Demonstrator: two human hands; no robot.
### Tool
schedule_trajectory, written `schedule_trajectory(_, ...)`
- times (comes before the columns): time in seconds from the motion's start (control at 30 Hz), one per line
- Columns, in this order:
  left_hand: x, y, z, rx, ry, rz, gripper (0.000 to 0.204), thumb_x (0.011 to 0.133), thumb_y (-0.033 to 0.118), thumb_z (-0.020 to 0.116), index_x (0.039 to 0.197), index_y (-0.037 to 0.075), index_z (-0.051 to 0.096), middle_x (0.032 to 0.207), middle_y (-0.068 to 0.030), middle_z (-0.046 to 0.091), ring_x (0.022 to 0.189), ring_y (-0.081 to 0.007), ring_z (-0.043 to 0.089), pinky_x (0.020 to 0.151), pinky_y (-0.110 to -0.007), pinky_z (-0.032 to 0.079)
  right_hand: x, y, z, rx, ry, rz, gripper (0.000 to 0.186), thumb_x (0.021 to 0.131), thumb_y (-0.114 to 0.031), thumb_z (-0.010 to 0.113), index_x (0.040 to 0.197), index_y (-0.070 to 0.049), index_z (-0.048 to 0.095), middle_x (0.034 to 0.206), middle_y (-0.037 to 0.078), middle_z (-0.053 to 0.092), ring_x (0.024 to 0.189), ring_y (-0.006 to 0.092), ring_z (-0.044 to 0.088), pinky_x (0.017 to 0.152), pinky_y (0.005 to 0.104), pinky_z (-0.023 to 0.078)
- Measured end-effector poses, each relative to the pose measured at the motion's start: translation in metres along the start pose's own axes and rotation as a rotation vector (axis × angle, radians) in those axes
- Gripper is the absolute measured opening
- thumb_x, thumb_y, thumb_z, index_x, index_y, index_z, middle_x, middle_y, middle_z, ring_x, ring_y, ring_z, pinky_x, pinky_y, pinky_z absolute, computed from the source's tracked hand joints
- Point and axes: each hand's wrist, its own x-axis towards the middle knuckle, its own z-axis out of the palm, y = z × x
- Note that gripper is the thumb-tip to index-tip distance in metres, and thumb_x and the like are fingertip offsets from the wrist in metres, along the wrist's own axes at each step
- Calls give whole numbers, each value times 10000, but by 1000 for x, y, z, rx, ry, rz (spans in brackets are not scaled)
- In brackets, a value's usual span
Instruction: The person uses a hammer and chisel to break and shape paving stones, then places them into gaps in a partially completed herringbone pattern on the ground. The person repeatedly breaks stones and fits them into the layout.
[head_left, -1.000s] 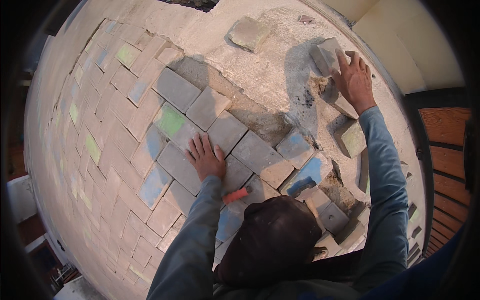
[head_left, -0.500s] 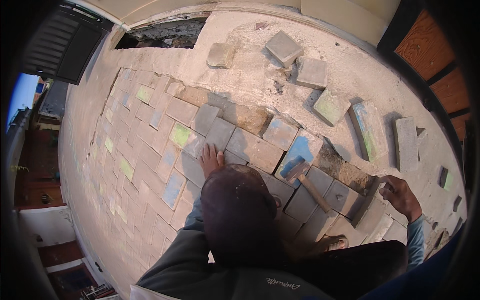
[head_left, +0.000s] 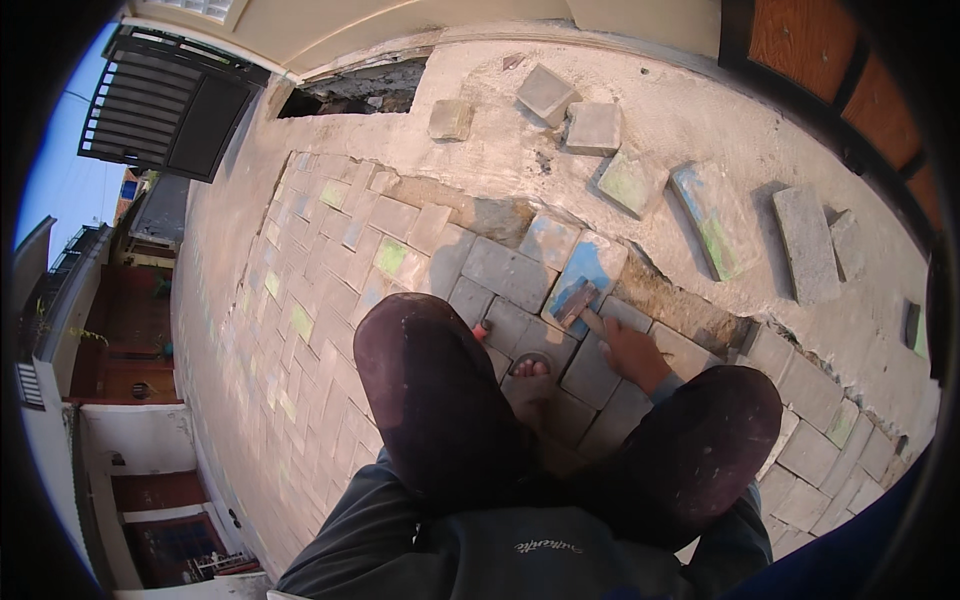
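My right hand point(head_left: 632, 355) is closed round the wooden handle of a hammer point(head_left: 577, 302). The hammer's head is over a blue-painted paving block point(head_left: 597, 262), and I cannot tell whether it touches it. Most of my left arm is behind my left knee. A small reddish bit point(head_left: 481, 330) shows past that knee, perhaps a fingertip of my left hand; its fingers are otherwise hidden. Grey paving blocks point(head_left: 508, 272) lie fitted together around my sandalled foot point(head_left: 530, 370).
Several loose blocks point(head_left: 592, 128) lie on the rough concrete point(head_left: 690, 140) ahead and to the right. A sandy gap point(head_left: 690, 312) runs along the paving's far edge. An open pit point(head_left: 360, 88) lies by the wall, and a dark metal gate point(head_left: 170, 100) stands far left.
My right hand has left the tilted block at the right and moved left onto the hammer's handle. My left hand has gone from the paving to behind my knee. The view has shifted.
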Motion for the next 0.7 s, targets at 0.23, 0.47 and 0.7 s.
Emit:
schedule_trajectory(0.23, -16, 44, -7, -56, -5, -4, 493, 985, 320, 593, 1377, 44, 479, 1349, -132, 486, 1274, -298, 484, 1053, -483, 381, 23, 46, -2, 568, -204, 127, 490, 965, -375, 654, 1209, 41, 566, 845, 114, 625, 724, 228, 646, 642, 410, 503)
schedule_trajectory(0.47, 11, 72, -5, -147, -30, 39, 458, 961, 296, 640, 1317, 38, 512, 1259, -113, 531, 1199, -269, 532, 1003, -451, 420, -58, 74, 1, 737, -20, 258, 447, 980, -348, 665, 1230, 14, 585, 802, 61, 594, 678, 165, 572, 603, 351, 436)
schedule_trajectory(0.7, 58, 68, -25, -280, -46, 97, 424, 937, 272, 687, 1258, 32, 546, 1169, -93, 575, 1125, -240, 580, 952, -419, 458, -139, 111, -17, 877, 474, 563, 407, 995, -322, 677, 1251, -13, 604, 760, 8, 563, 632, 101, 499, 564, 293, 370)
